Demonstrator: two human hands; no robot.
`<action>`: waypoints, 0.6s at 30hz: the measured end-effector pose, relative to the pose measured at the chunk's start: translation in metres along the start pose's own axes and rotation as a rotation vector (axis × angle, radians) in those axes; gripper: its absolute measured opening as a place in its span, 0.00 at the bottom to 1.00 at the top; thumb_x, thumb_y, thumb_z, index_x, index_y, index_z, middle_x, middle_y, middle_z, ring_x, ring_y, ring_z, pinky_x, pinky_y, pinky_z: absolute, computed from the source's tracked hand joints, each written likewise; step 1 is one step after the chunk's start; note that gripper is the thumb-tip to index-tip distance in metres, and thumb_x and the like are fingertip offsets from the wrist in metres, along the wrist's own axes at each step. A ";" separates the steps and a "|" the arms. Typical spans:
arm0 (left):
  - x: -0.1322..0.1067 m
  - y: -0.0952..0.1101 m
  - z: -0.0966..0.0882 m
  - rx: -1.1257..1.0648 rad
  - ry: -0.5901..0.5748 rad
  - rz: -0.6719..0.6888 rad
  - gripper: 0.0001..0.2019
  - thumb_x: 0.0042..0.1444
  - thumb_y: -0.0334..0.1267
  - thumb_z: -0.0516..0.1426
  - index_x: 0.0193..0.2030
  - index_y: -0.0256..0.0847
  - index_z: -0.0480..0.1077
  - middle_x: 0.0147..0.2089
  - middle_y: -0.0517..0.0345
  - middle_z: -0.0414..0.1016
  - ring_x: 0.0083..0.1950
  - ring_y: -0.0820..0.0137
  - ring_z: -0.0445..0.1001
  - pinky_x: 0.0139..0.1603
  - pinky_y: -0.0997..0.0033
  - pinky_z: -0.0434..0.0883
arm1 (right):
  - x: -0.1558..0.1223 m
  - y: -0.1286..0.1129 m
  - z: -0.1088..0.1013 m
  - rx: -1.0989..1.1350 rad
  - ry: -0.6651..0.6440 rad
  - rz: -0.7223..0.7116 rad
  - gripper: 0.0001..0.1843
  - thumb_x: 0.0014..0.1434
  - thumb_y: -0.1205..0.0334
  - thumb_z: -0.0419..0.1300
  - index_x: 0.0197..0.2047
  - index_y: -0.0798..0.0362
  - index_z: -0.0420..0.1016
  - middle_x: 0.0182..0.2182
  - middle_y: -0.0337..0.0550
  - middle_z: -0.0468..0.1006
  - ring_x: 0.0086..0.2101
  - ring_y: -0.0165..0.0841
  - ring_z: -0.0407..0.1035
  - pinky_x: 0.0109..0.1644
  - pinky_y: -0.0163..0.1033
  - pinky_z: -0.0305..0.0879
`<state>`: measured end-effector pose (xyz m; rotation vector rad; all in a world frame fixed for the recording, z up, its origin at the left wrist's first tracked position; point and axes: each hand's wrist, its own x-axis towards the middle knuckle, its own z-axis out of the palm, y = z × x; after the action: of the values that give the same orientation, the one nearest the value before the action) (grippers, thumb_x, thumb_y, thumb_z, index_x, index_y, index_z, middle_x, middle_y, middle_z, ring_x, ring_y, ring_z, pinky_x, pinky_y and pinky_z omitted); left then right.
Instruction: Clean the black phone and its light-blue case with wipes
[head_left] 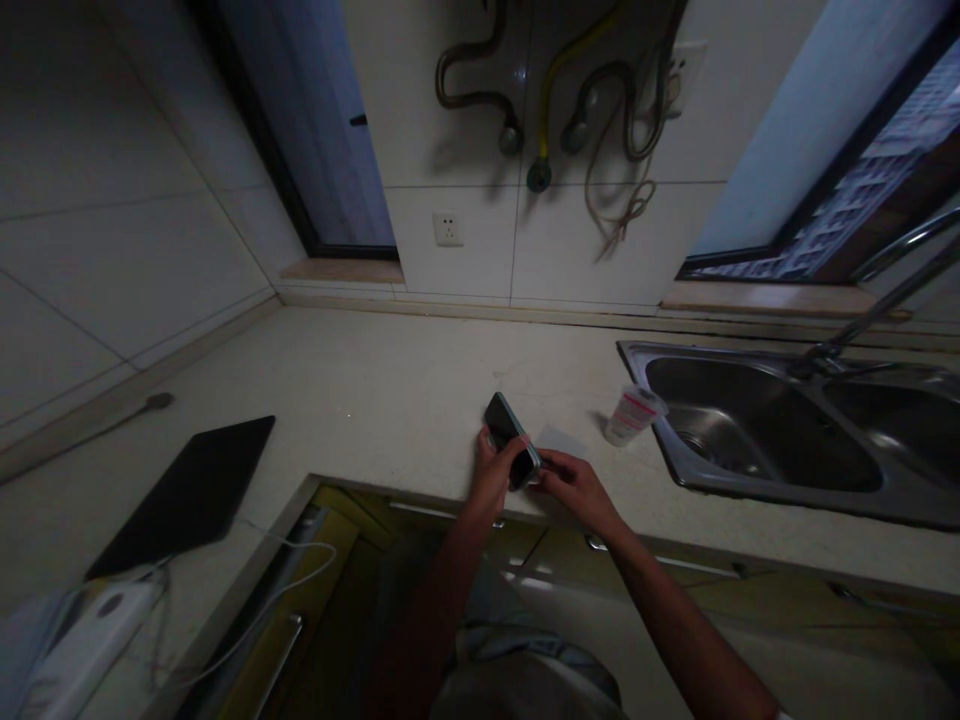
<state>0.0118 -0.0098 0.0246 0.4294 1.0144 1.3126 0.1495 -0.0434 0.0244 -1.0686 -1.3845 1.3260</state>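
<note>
My left hand [495, 472] is wrapped round a dark smartphone [501, 420], its thumb lying across the screen. The smartphone is tilted above the counter near its front edge. My right hand [574, 488] is at the phone's lower right end, with thumb and fingers pinched together. What sits between those fingertips is too small and dark to make out. Just beyond the right hand, a pale flat sheet [562, 441] lies on the counter, partly covered by the fingers. Farther right, a clear plastic cup [634, 416] with a pink band leans beside the sink.
A double metal sink [705, 420] with a faucet [885, 310] is at the right. To the left on the pale counter [360, 370] lie a black flat panel [195, 490], a white device [94, 640] and a white cable [285, 600]. Pipes [480, 98] hang on the wall.
</note>
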 end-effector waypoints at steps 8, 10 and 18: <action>-0.004 -0.002 0.002 -0.007 -0.028 -0.031 0.40 0.45 0.33 0.69 0.63 0.42 0.55 0.44 0.53 0.77 0.41 0.69 0.78 0.43 0.72 0.73 | -0.002 -0.004 -0.001 -0.241 0.075 -0.086 0.22 0.54 0.57 0.62 0.50 0.55 0.80 0.39 0.45 0.84 0.37 0.40 0.78 0.43 0.43 0.75; -0.005 -0.001 0.004 0.003 -0.020 -0.035 0.42 0.45 0.33 0.69 0.64 0.43 0.54 0.46 0.52 0.77 0.41 0.69 0.78 0.43 0.71 0.73 | -0.003 -0.007 -0.001 -0.320 0.093 -0.113 0.21 0.54 0.58 0.60 0.50 0.56 0.80 0.38 0.45 0.85 0.34 0.38 0.78 0.41 0.41 0.74; -0.003 0.003 0.004 0.128 -0.080 -0.055 0.49 0.44 0.38 0.69 0.69 0.51 0.47 0.54 0.49 0.74 0.46 0.64 0.77 0.43 0.67 0.75 | -0.006 -0.013 0.004 -0.462 0.194 -0.201 0.20 0.56 0.57 0.57 0.46 0.56 0.82 0.27 0.39 0.81 0.24 0.31 0.70 0.29 0.33 0.66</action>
<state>0.0129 -0.0111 0.0304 0.5431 1.0390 1.1762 0.1469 -0.0503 0.0376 -1.2811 -1.6416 0.7508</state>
